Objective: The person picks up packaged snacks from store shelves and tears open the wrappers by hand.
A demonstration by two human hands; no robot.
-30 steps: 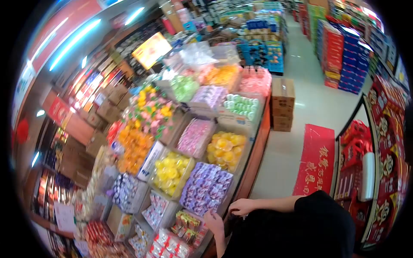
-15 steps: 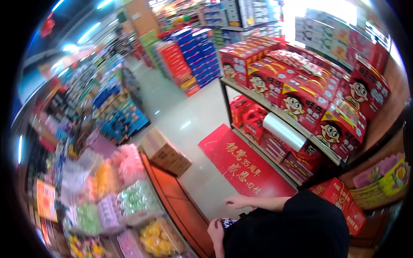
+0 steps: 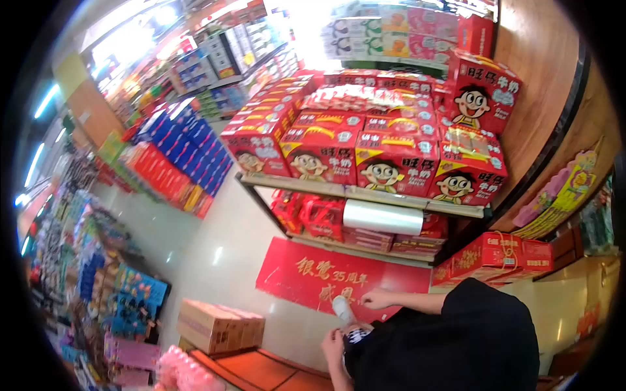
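Observation:
My left hand [image 3: 334, 343] hangs low by my body, its fingers loosely curled, beside a black-and-white patterned cloth [image 3: 357, 335]. I see nothing held in it. Stretched forward from a black sleeve [image 3: 479, 303], my right hand [image 3: 375, 300] is closed with fingers bent in, and no object shows in it. It hangs in the air above a red floor mat [image 3: 280, 277] with gold characters. My white shoe [image 3: 342, 309] shows just below it. Neither hand touches the goods.
Red milk cartons [image 3: 398, 163] fill a shelf ahead, with a white roll [image 3: 383, 217] on the level beneath. Red gift boxes [image 3: 489, 257] stand at right. Cardboard boxes [image 3: 218, 326] sit by an orange-red counter [image 3: 261, 368]. Blue boxes [image 3: 186, 146] are stacked beyond the aisle.
My view has turned right, so the milk shelf is now more central and the bagged goods have mostly left the frame. Both hands stay low, and a white shoe has come into view.

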